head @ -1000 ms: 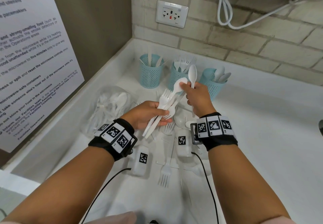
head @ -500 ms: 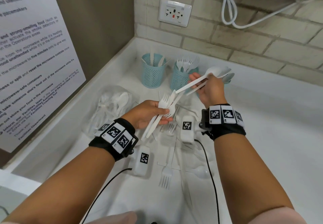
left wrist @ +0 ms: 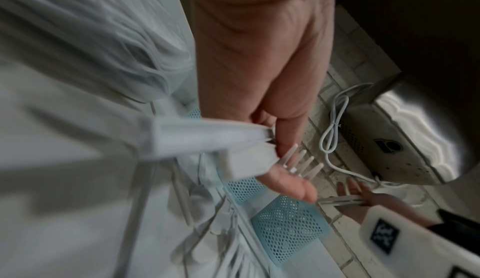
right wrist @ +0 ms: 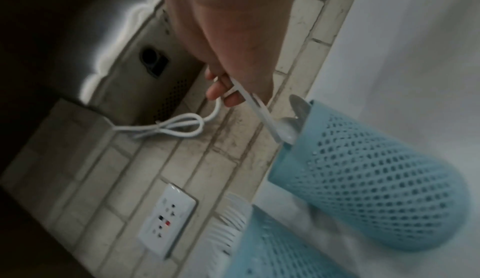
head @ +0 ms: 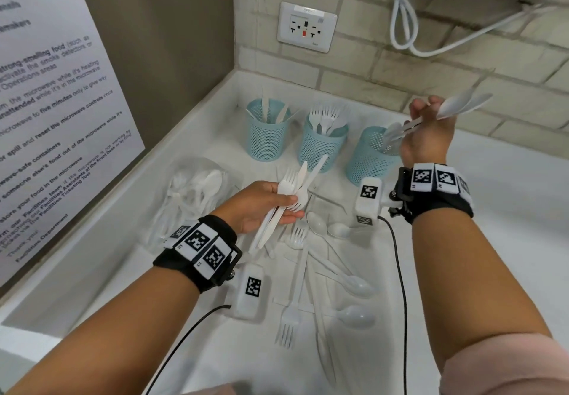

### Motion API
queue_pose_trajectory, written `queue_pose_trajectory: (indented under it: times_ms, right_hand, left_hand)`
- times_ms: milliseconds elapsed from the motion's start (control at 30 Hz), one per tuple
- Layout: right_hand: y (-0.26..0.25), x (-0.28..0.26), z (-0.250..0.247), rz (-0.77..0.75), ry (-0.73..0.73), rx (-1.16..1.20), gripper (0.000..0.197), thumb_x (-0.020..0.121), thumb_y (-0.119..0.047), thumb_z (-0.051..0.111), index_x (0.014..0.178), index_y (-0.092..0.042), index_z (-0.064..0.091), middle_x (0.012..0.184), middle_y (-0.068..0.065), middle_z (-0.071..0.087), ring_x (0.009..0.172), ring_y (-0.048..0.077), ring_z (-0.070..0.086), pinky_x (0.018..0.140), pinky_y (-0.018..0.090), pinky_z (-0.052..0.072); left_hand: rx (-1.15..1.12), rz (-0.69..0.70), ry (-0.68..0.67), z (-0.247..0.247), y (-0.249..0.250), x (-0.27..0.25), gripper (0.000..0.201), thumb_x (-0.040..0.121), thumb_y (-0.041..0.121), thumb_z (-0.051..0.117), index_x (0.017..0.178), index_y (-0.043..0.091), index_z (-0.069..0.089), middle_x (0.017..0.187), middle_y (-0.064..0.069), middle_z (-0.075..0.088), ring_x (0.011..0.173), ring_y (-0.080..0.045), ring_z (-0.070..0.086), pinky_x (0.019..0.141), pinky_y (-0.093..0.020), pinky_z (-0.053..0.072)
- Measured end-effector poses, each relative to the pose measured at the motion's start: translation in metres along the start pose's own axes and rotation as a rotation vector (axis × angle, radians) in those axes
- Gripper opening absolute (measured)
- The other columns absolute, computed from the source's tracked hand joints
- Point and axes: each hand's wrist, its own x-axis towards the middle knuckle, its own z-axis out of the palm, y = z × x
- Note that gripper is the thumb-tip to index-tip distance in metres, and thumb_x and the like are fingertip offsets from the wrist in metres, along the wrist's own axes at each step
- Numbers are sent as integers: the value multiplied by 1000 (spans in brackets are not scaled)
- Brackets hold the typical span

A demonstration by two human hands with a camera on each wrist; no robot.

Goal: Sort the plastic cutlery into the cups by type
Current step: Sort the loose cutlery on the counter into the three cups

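Crowding counter [head: 492, 240]: loose cutlery [head: 311, 274], plastic bag [head: 191, 191], perhaps spoons inside.

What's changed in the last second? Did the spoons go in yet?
The right hand carried its two spoons away from the left hand's bundle, rightward to the spoon cup; handle ends are at the rim, not yet released. The left hand keeps holding the forks and knives; the cups haven't moved.

White wall socket [head: 307, 26] on the far brick wall. Looped white cable [head: 403, 22] hanging right of it, below a metal appliance [right wrist: 124, 60]. Printed microwave notice [head: 52, 111] on the left wall. Clear plastic bag [head: 191, 191], near left on the white counter [head: 508, 240].
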Motion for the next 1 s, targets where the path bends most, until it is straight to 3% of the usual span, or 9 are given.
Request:
queue_pose_trajectory:
  times_ms: [100,367,500,567,633,700,800,867,1000]
  right_hand:
    - [16,-2,-3,15,-26,-106,15,97,-9,48,86,-17,53,77,-3,60,77,12,61,86,31,46]
    - [37,5,-9,90,-35,-376,3,95,-10,51,97,-11,52,80,-1,60,71,8,61,74,25,47]
    - [33,6,-6,115,-26,-539,21,91,-6,53,110,-13,47,92,4,59,80,13,57,71,22,46]
    - [30,4,-5,123,-30,-535,38,88,-3,57,120,-16,41,94,2,55,83,13,55,78,22,47]
    - [25,-2,-2,39,-37,-588,55,85,-4,61,132,-17,36,113,6,53,97,15,55,89,26,46]
    - [20,-12,3,-235,-42,-727,57,81,-6,62,133,-16,39,127,6,50,113,15,50,99,25,41]
    - [14,-38,20,-627,-258,-877,34,83,-10,60,117,-9,57,115,2,59,106,9,53,94,18,41]
    - [15,-56,32,-571,-541,-983,18,91,-14,56,105,-7,65,100,-1,63,85,6,55,76,11,43]
    - [35,-72,36,-417,-975,-1419,40,98,-32,46,79,-3,65,74,8,60,69,17,50,69,26,36]
  left_hand:
    - [-7,-4,-4,1,0,2,9,90,-1,56,95,2,63,72,-8,72,66,-15,72,60,-23,58]
    - [-26,-1,1,0,0,1,10,91,-1,54,97,1,62,70,-7,73,65,-14,71,54,-21,55]
    - [-40,2,7,1,0,2,11,91,-2,54,97,1,62,73,-8,72,65,-15,72,55,-21,56]
    - [-48,2,7,1,0,1,11,91,-2,54,97,1,63,73,-8,72,65,-15,71,55,-21,56]
    - [-51,3,12,0,-1,2,11,91,-2,54,96,1,63,73,-8,73,65,-15,72,56,-21,56]
    - [-54,0,17,0,-1,3,11,90,-2,55,96,2,63,73,-8,73,66,-16,72,57,-22,57]
    - [-46,-1,17,1,0,3,10,90,-2,55,95,2,63,71,-8,73,65,-15,71,55,-21,56]
    - [-37,-1,14,2,0,3,10,90,-2,54,95,2,63,69,-7,73,63,-14,71,55,-21,56]
    - [-11,9,0,2,1,4,11,90,0,55,97,3,63,70,-6,73,64,-14,71,57,-21,57]
